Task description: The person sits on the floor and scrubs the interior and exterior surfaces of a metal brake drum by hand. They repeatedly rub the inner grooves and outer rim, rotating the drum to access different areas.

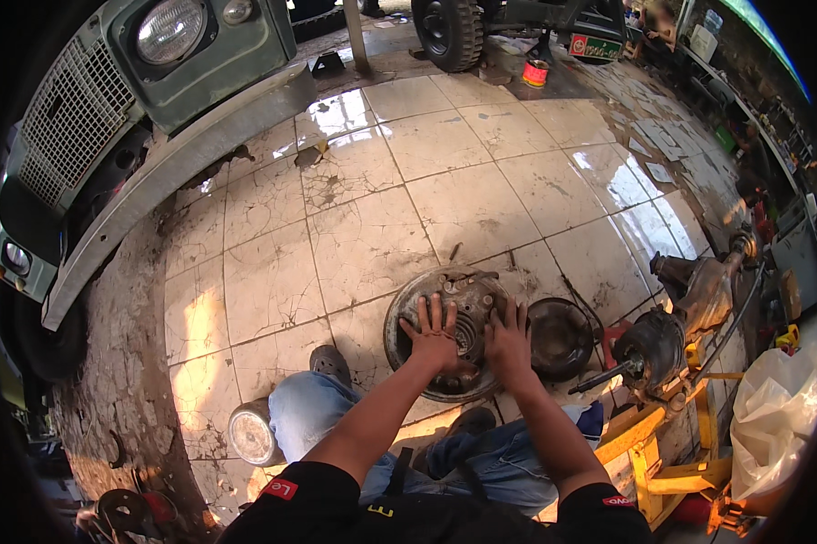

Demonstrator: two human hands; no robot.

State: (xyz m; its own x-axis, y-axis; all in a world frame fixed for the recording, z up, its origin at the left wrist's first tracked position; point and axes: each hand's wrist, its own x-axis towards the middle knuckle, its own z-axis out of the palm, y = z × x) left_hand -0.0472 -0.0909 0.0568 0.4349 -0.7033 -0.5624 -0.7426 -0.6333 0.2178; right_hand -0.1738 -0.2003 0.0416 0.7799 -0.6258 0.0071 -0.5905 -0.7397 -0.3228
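Left hand and right hand lie flat, fingers spread, pressing on the brake backing plate; neither grips anything. The plate, round, rusty and greasy, rests on the cracked tile floor before the person's knees. A dark brake drum lies just beside it; an axle assembly sits on yellow stands.

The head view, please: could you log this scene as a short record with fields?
setting: workshop with a cracked tiled floor
left hand: flat, fingers spread, on a round greasy brake plate
right hand: flat on the same plate, at its right side
beside the plate: dark brake drum to its right
further right: axle on a yellow stand
top left: green vehicle front
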